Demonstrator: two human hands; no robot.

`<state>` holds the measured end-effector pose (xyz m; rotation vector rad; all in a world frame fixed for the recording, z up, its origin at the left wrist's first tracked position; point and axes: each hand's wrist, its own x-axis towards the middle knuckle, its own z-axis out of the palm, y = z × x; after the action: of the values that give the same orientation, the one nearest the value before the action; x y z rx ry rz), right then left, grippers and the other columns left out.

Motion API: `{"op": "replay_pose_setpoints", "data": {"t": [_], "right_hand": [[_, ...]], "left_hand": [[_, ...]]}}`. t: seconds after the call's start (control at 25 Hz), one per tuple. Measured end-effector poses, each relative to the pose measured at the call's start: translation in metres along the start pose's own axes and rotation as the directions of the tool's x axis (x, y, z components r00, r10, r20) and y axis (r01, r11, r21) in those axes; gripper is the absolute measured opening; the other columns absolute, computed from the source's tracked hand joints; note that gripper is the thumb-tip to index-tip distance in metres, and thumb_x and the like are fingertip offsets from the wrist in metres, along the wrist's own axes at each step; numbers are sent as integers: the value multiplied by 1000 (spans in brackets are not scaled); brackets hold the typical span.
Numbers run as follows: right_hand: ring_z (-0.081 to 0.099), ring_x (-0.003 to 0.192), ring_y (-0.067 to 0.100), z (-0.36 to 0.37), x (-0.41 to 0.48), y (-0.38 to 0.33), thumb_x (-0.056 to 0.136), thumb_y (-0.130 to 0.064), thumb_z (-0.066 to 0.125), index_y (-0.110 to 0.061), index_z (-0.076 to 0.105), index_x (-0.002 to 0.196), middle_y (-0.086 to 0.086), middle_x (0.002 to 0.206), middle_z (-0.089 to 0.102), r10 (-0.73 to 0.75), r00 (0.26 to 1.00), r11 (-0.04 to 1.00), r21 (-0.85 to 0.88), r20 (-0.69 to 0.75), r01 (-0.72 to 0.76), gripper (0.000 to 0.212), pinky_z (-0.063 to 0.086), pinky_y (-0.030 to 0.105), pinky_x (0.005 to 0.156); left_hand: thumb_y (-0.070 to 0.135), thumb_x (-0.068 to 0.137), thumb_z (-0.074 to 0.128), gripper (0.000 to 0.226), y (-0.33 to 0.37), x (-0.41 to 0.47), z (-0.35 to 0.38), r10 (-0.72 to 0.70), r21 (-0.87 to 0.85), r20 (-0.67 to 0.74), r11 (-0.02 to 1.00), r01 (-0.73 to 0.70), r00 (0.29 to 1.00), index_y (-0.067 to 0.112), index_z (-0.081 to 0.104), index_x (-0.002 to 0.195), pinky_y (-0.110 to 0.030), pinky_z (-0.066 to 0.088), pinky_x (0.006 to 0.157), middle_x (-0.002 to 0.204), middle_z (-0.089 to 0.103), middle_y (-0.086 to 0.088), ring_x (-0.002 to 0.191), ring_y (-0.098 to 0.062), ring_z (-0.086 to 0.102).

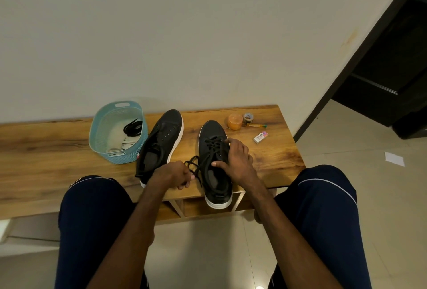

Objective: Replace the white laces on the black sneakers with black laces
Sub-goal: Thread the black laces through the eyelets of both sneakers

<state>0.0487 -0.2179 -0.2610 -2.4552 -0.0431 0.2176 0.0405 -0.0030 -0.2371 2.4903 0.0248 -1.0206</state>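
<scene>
fingers of the left hand (172,174) curl tight and pinch a loose end of the black lace (193,166), though the pinch itself is tucked under the knuckles and hard to see. the lace loops just beyond that hand and runs right into the eyelets of the laced sneaker (213,131). the right hand (235,161) holds this sneaker, thumb at the collar, index finger up by the crossings; its other fingertips wrap over the outer side, out of sight. the sneaker's heel hangs past the edge of the table (46,150). beyond the left hand lies the second sneaker (166,131), eyelets bare, its heel partly hidden by the wrist. further left, a blue basket (122,158) holds a spare black lace (132,127) and white laces (120,147), partly hidden by its wall. small items (234,121) beyond the right hand are too small to name.
</scene>
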Motion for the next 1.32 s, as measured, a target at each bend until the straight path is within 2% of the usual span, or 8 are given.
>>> {"op": "replay_pose_setpoints", "data": {"t": [0.12, 0.24, 0.52, 0.68, 0.8, 0.88, 1.2, 1.32], "right_hand": [[28, 138, 25, 2, 0, -1, 79, -50, 76, -24, 29, 143, 3, 148, 32, 0, 1000, 1000, 13, 10, 0, 83, 30, 55, 111], [28, 137, 25, 2, 0, 0, 79, -51, 75, -24, 29, 143, 3, 148, 32, 13, 1000, 1000, 18, 3, -13, 83, 32, 55, 110], [28, 138, 24, 6, 1, 0, 80, -45, 77, -22, 29, 143, 3, 148, 32, 22, 1000, 1000, -18, 9, -22, 82, 30, 55, 111], [26, 140, 26, 1, 0, -3, 78, -42, 80, -21, 28, 145, 4, 150, 31, 19, 1000, 999, -30, 20, -18, 88, 27, 55, 113], [26, 140, 26, -12, 1, -12, 74, -40, 83, -21, 28, 146, 4, 150, 32, -48, 999, 998, -31, 11, 49, 93, 24, 54, 115], [29, 136, 23, -18, 1, -24, 76, -39, 82, -21, 33, 144, 4, 147, 37, -130, 991, 991, 26, -28, 130, 86, 26, 45, 114], [50, 114, 2, 4, -12, -76, 92, -26, 68, -19, 55, 130, -5, 126, 60, -297, 951, 873, 377, -90, 308, 41, 43, 21, 92], [50, 113, 18, 11, -13, -75, 94, -29, 66, -24, 61, 127, -1, 123, 56, -264, 962, 892, 362, -66, 269, 33, 48, 42, 96]], "left_hand": [[46, 105, 34, 48, 4, 5, 14, -115, -218, -149, 973, 81, 982, 10, 63, 90, -27, 49, 57, 69, 68, -1, 54, -13, 59], [44, 102, 44, 33, 15, 14, 26, -99, -92, -440, 994, 65, 893, 13, 55, 106, -36, 52, 74, 93, 66, -3, 82, -21, 65], [32, 98, 55, 18, 10, 32, 35, 119, 27, -469, 992, -120, 875, 26, 64, 112, -35, 52, 80, 110, 62, 1, 99, -18, 62], [34, 95, 57, 15, 17, 30, 23, 124, -18, -661, 984, -180, 740, 21, 65, 97, -36, 51, 80, 111, 49, 5, 96, -13, 54], [24, 97, 49, 37, 36, 15, -6, -109, -744, -481, 575, -340, 870, 20, 68, 66, -36, 47, 73, 83, 67, 0, 81, -20, 61], [30, 100, 45, 47, 42, 1, -22, -74, -911, -329, 288, -296, 941, 23, 67, 60, -37, 48, 78, 76, 71, 6, 85, -19, 67], [24, 102, 48, 26, 35, -34, -45, 176, -828, -473, 245, -503, 864, 21, 73, 110, -38, 51, 91, 96, 71, 0, 97, -13, 68], [26, 97, 52, 29, 27, -40, -51, 187, -840, -482, 180, -512, 856, 15, 68, 118, -33, 48, 82, 92, 69, 2, 93, -10, 64]]}}
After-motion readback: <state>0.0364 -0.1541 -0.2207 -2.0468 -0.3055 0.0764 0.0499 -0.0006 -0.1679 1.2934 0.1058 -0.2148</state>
